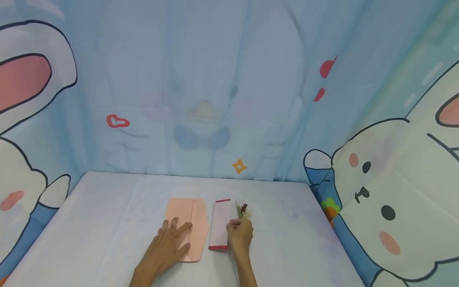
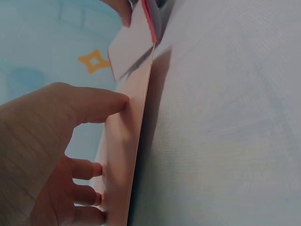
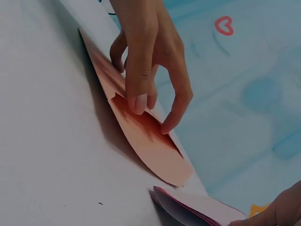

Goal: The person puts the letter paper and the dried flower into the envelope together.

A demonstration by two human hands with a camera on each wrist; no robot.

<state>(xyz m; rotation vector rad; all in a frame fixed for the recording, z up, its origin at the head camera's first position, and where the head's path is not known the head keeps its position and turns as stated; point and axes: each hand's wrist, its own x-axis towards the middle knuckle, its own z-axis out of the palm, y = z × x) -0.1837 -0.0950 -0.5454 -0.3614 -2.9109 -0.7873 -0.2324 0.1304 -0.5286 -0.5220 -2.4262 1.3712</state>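
Note:
A peach paper envelope (image 1: 199,239) lies on the white table, its flap side facing right. My left hand (image 1: 165,244) rests on it with fingers spread, the thumb near its lower part. In the right wrist view the envelope's pocket (image 3: 141,125) gapes a little under those fingertips. Just right of the envelope is a folded pale pink card (image 1: 219,225) with red trimmed ends. My right hand (image 1: 241,236) pinches the card's right edge between thumb and curled fingers. A small dried flower bunch (image 1: 244,211) shows beyond the right hand, which hides its lower end.
The white-covered table (image 1: 294,235) reaches back to a light blue curtain (image 1: 201,79) with cartoon prints. A printed rabbit (image 1: 376,207) is on the cloth at the right side.

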